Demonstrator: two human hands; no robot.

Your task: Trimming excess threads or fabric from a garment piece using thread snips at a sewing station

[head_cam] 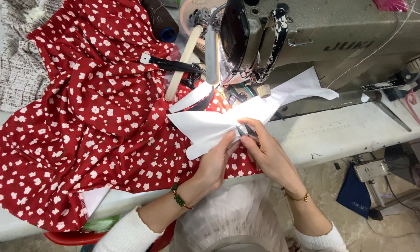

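Observation:
My left hand (218,158) pinches the near edge of a white fabric piece (205,126) that lies over the red floral fabric (93,121). My right hand (266,151) holds small thread snips (245,131) with their tips against the white fabric, right beside my left fingers. The white piece runs back under the head of the grey sewing machine (312,32), where a bright lamp lights it. A green bead bracelet is on my left wrist and a gold chain is on my right.
The white sewing table (340,135) carries large scissors (382,105) at the right. A wooden stick (184,60), a black brush (170,63) and a dark thread cone (161,18) lie behind the red fabric. A tweed cloth (14,70) is far left.

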